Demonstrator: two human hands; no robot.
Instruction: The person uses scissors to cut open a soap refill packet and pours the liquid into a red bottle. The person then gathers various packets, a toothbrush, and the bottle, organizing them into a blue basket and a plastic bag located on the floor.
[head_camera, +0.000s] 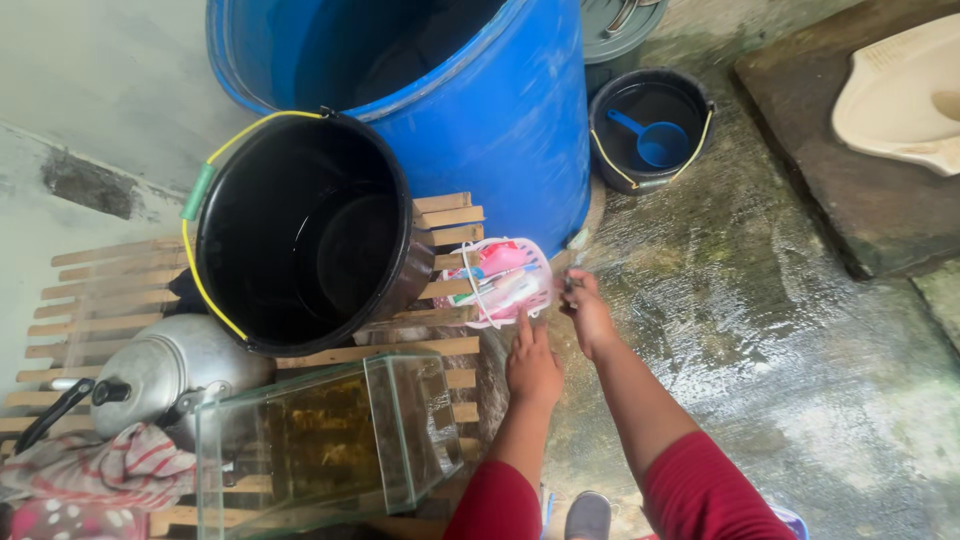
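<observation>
My left hand (532, 366) reaches out flat, its fingertips touching the lower edge of a small white plastic basket (500, 282) filled with pink and white toiletry items. My right hand (585, 310) is closed around a thin item, likely a toothbrush (573, 262), just right of the basket; the item is blurred. Both arms wear red sleeves. The basket rests on a wooden slatted pallet (440, 348) next to a big blue drum (480, 90).
A black bucket with yellow handle (300, 230) stands on the pallet. A glass tank (330, 440), a metal kettle (165, 375) and striped cloth (95, 470) lie near me. A smaller black bucket with a blue scoop (650, 130) and a squat toilet (900, 95) sit beyond the wet concrete floor (780, 330).
</observation>
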